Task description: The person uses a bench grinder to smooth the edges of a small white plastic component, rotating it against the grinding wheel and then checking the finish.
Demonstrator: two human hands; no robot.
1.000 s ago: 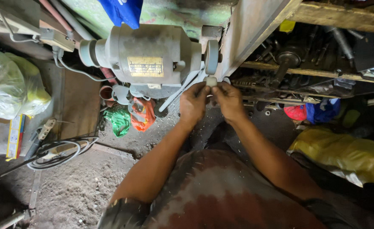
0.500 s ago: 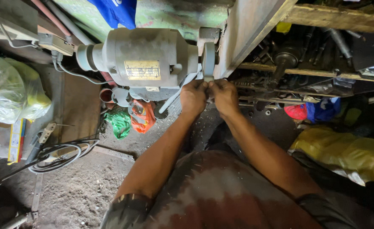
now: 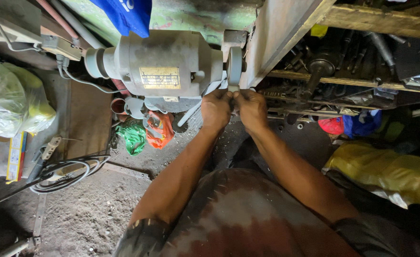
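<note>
pressing together right under the grinding wheel (image 3: 234,64), the left hand (image 3: 216,108) and right hand (image 3: 251,108) are closed into pinches, knuckles nearly touching. something small seems to be gripped between them up against the wheel's lower edge, but it's hidden by the fingers, so what exactly is pinched can't be told.

compared with a second ago, a small round pale piece that was visible between the fingertips is now covered, and the hands are drawn tighter together and sit closer under the wheel. so it looks like the piece is being held firmly at the stone rather than just lined up, though that's a judgement only.

moving outward: the wheel is mounted on the right end of a grey bench grinder motor (image 3: 164,64) with a yellowish plate on its side. a blue cloth (image 3: 124,14) is hung above it. below the motor, orange (image 3: 158,129) and green (image 3: 133,137) bags are lying on the dirt floor, with a coil of black cable (image 3: 62,173) further left. a yellow sack (image 3: 386,173) is seen off right, under a cluttered tool shelf (image 3: 343,76).
</note>
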